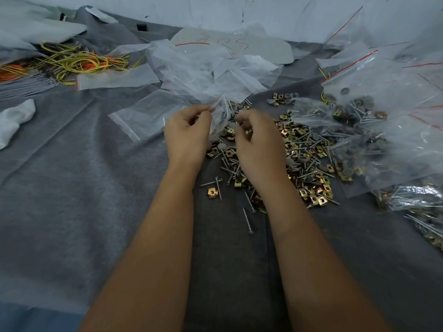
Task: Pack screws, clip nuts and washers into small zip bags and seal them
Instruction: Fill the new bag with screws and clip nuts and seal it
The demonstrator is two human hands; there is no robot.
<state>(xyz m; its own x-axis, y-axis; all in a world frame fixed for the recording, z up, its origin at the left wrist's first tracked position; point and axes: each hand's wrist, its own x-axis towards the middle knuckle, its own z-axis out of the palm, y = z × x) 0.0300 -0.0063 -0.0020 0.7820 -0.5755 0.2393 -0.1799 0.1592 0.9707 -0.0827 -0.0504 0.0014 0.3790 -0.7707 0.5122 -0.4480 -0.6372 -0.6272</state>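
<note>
Zip bag — thin, crinkled, clear — pinched by both hands' curled fingers.

Two bare forearms, no sleeves in view; bare left hand and right hand (no gloves, rings or watch visible).

The light is dim, cool and diffuse, with no hard shadows; only soft darkening lies under the left hand and right hand on the grey cloth. Faint white sheen shows on the clear zip bags to the right of the fingers, and the brass-coloured clip nuts just past the right fingers glint. Wide-angle bending curves the far edges. Detail is soft overall, softest toward the corners and the forearms nearest the camera.
</note>
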